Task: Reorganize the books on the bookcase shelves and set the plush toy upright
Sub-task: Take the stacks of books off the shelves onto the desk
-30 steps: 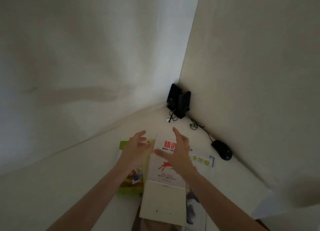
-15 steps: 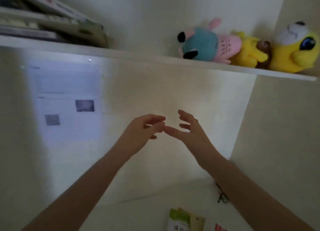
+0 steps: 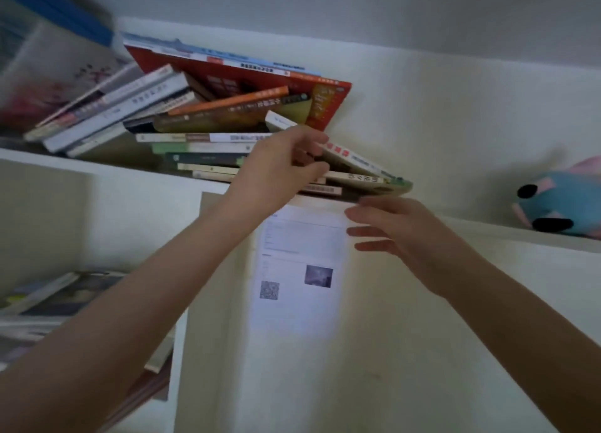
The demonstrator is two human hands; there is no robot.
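Left hand (image 3: 283, 169) pinches tilted book (image 3: 357, 163) | right hand (image 3: 400, 231) fingers straight, spread, holding nothing

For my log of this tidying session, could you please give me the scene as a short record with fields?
Book pile: untidy, flat and slanted, on upper shelf
Left hand: grips books at pile's right end
Right hand: open, empty, under shelf edge
Plush toy: lying on its side, farther right
Printed sheet: stuck below the shelf
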